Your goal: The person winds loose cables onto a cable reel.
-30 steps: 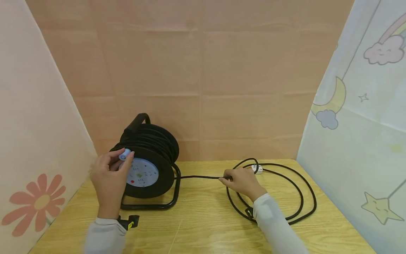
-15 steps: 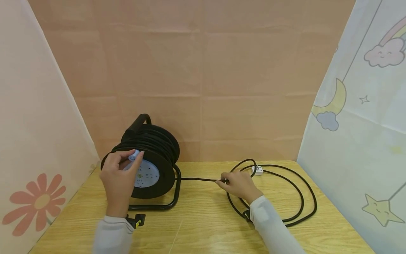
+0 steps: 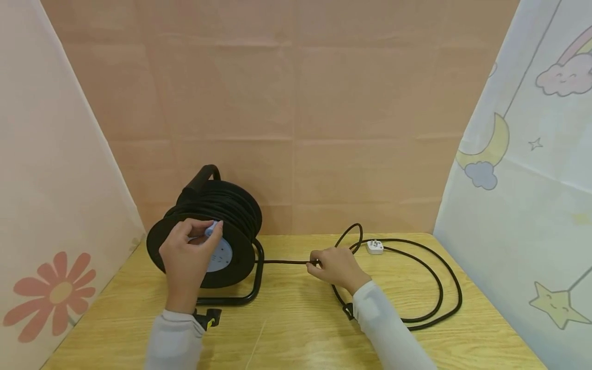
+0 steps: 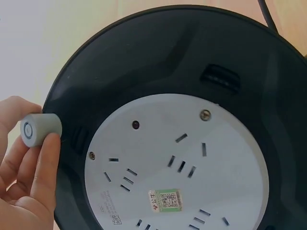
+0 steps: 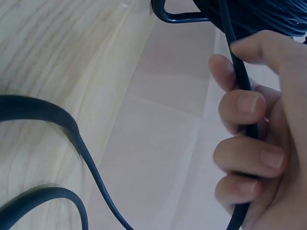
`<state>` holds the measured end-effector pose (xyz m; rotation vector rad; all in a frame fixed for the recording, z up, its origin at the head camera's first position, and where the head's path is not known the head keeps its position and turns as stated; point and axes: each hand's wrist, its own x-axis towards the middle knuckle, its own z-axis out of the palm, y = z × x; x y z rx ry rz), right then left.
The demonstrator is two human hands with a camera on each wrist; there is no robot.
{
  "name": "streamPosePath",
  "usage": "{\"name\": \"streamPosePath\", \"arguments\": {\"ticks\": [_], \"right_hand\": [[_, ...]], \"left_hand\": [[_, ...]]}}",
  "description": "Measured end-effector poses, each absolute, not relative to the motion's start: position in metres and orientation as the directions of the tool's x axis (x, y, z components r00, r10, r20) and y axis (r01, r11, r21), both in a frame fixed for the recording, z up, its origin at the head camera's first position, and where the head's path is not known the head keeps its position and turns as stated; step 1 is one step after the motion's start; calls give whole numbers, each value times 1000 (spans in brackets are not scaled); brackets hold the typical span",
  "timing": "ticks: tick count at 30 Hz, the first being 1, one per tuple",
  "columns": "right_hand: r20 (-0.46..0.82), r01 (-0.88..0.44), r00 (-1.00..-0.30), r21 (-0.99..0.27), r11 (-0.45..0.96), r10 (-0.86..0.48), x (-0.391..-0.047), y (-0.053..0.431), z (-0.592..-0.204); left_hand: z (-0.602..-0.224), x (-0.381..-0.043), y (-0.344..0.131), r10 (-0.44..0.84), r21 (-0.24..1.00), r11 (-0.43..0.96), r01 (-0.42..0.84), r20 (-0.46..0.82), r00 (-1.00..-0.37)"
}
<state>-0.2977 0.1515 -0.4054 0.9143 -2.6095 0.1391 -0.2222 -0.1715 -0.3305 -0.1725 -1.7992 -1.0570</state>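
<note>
Well left of the reel, I have a pale wall [image 3: 60, 128] on the head view, with a red flower [image 3: 61, 294] printed low on it. In front of the reel [image 3: 238, 249] I can see the left hand [image 3: 187, 254], its thumb and fingertips pinching a pale knob [image 3: 211, 229] at the reel's near face. My left wrist view gives me that face up close: a black disc round a light panel [image 4: 220, 177] with slots, screws and a small sticker [image 4: 166, 200]. The reel itself is upright on its black stand [image 3: 226, 301] on the wooden table [image 3: 277, 339], its handle [image 3: 198, 181] on top and black cord wound round its drum. From the reel's right side I follow the cable [image 3: 284, 262] out to the right hand [image 3: 339, 267], whose fingers curl round it. Beyond that hand, further right of the reel, the cable spreads in loose loops on the table, with a white plug [image 3: 375, 247] among them. Farthest right of the reel I get another wall, printed with a moon [image 3: 497, 141] and a star [image 3: 557, 306].
</note>
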Motion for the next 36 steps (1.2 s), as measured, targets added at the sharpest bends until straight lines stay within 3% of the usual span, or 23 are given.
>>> {"name": "streamPosePath", "arguments": {"ticks": [9,18,25,32,36], "right_hand": [[351,-667,-707,-42,744,-614,-300,140,-409],[414,-663,-672,33,748,-614,-299,122,-415],[376,-643,-701,34,765,-606,-296,116,-419],[476,-548,-715,73,833,-512,-299,111,-424],[441,-522,-754,47,852,-487,-299,108,-425]], "left_hand": [[-331,-222,-164,-303,620,616,486,756,-580],[-336,-223,-156,-210,554,659,508,784,-584],[-335,-220,-153,-212,578,677,456,747,-630],[-339,-218,-146,-189,570,715,405,715,-673],[-341,-217,-143,-150,534,755,380,705,-693]]}}
